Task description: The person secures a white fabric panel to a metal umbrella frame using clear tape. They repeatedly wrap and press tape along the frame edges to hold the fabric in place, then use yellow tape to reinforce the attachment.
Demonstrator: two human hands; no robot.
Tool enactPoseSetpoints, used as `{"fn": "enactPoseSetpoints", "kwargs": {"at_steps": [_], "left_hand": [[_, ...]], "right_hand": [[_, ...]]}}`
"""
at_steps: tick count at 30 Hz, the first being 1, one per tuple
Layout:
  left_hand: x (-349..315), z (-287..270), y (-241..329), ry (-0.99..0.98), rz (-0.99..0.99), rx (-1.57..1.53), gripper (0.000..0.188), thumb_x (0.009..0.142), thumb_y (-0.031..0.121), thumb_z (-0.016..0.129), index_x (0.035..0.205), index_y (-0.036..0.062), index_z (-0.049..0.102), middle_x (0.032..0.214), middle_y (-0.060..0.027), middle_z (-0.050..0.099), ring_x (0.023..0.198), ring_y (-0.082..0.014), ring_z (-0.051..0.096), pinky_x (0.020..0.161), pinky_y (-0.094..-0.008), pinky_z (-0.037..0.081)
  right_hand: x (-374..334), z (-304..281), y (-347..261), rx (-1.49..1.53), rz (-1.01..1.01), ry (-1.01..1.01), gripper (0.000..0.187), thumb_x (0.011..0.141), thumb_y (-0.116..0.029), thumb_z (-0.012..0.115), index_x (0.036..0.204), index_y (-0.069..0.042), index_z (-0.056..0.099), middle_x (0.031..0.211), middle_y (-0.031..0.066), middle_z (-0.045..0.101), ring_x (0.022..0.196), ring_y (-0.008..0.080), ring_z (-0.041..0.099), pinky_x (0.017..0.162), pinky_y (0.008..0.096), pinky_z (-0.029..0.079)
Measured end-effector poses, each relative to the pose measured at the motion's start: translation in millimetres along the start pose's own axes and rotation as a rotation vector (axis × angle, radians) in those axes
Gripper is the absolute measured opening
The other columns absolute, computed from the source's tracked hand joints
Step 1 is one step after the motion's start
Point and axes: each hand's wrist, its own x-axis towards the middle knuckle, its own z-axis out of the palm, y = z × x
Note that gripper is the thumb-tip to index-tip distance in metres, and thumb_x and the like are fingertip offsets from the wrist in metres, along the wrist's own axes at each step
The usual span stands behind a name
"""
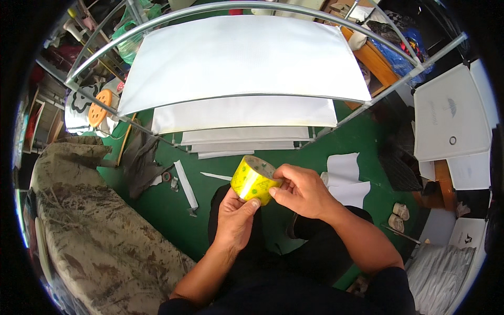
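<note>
A wide roll of yellow packing tape [248, 181] with green marks is held up in front of my lap. My left hand [234, 219] grips it from below and the left, the thumb pressed on its lower side. At the roll's right edge my right hand [304, 191] has its thumb and bent fingers closed on the tape. Whether a loose tape end lies between those fingertips is too small to tell. Just beyond stands a grey metal tube frame [391, 86] carrying white sheet panels [252, 60] at several levels.
White paper sheets [344, 181] and a white strip [186, 184] lie on the green floor [163, 218]. A camouflage-patterned cover [94, 226] fills the left side. Right of me are white boxes [451, 113], a pair of pale shoes [398, 218] and a clear-wrapped bundle [441, 275].
</note>
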Motion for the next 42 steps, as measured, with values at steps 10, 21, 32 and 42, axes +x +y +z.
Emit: {"fn": "enactPoseSetpoints", "kwargs": {"at_steps": [10, 21, 32, 42], "left_hand": [[5, 0, 11, -0.075, -0.076, -0.253, 0.054, 0.092, 0.033, 0.075, 0.134, 0.0037, 0.055, 0.131, -0.0094, 0.064, 0.121, -0.0222, 0.061, 0.104, -0.0392, 0.049], [2, 2, 12, -0.015, -0.164, -0.442, 0.057, 0.096, 0.038, 0.068, 0.14, 0.0063, 0.051, 0.138, -0.009, 0.06, 0.124, -0.0241, 0.06, 0.108, -0.0405, 0.047], [5, 6, 9, -0.043, -0.021, -0.199, 0.055, 0.094, 0.026, 0.072, 0.138, 0.0007, 0.052, 0.132, -0.0106, 0.063, 0.122, -0.023, 0.061, 0.109, -0.0409, 0.046], [4, -4, 15, 0.026, -0.177, -0.426, 0.058, 0.096, 0.042, 0.067, 0.136, 0.0039, 0.053, 0.134, -0.0107, 0.062, 0.123, -0.0241, 0.06, 0.106, -0.0401, 0.048]], "right_hand": [[2, -4, 2, 0.232, 0.079, -0.067, 0.021, 0.089, -0.005, 0.067, 0.108, 0.003, 0.062, 0.082, -0.0005, 0.057, 0.072, 0.0045, 0.053, 0.063, 0.0214, 0.044], [0, -8, 6, 0.28, 0.014, -0.034, 0.02, 0.09, -0.008, 0.069, 0.107, 0.002, 0.064, 0.074, -0.0001, 0.06, 0.066, 0.0042, 0.054, 0.058, 0.0229, 0.046], [-2, 0, 8, 0.291, 0.088, 0.032, 0.019, 0.092, -0.006, 0.068, 0.11, 0.001, 0.068, 0.068, -0.0049, 0.056, 0.062, 0.0015, 0.05, 0.055, 0.0221, 0.042], [4, -5, 10, 0.34, 0.074, -0.082, 0.021, 0.09, -0.01, 0.07, 0.108, 0.003, 0.068, 0.068, -0.004, 0.058, 0.062, 0.0018, 0.052, 0.056, 0.0218, 0.043]]}}
